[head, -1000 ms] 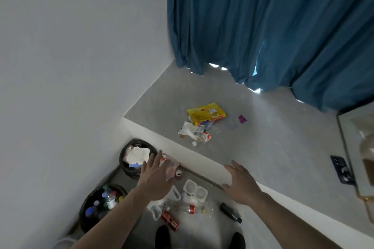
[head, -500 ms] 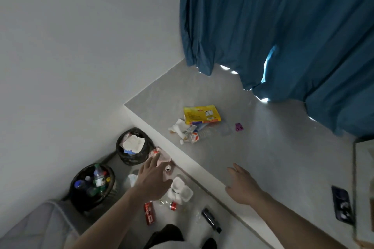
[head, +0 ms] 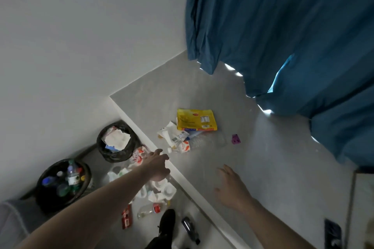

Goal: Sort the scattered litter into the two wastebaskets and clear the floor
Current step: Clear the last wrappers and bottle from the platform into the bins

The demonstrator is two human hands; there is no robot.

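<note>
Two bare forearms without sleeves, a black shoe (head: 167, 221) below.

The left hand (head: 156, 164) now reaches farther forward than a second ago, its fingertips at the edge of the raised counter (head: 263, 168) rather than over the floor litter. The right hand (head: 230, 187) sits lower over the counter, fingers spread. The blue curtain (head: 283, 36) hangs parted wider, showing more light.
</note>
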